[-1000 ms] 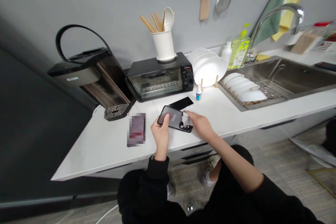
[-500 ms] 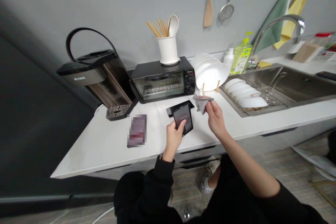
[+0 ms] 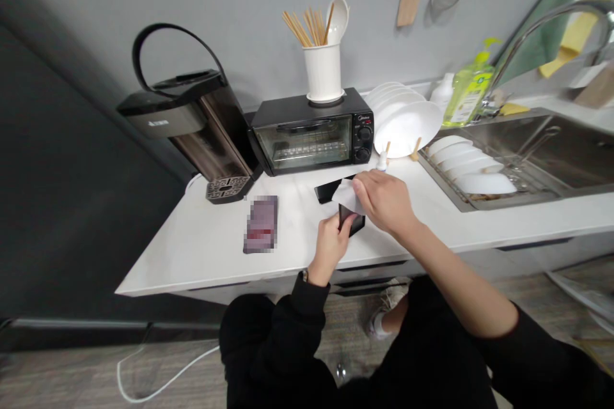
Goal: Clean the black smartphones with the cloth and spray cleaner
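Note:
My left hand (image 3: 330, 244) grips a black phone-like device (image 3: 357, 225) above the counter's front part, thumb on its face. Held in my right hand (image 3: 386, 200), a light grey cloth (image 3: 348, 197) lies over the upper part of the device and hides it. Behind the hands, a flat black object (image 3: 327, 191) rests on the counter, partly covered by the cloth. A small white bottle (image 3: 382, 161) stands just behind my right hand. To the left lies a blurred purple item (image 3: 261, 223).
A black toaster oven (image 3: 311, 140) carries a white utensil holder (image 3: 323, 70). On the left stands a dark water dispenser (image 3: 192, 128). White plates (image 3: 407, 128) stand in a rack near the sink (image 3: 570, 160), which holds white bowls (image 3: 484, 183). The white counter (image 3: 192, 255) ends near my body.
My right hand has moved left and down, bringing the cloth onto the device in my left hand. The camera view has shifted, so the counter items appear further right and higher.

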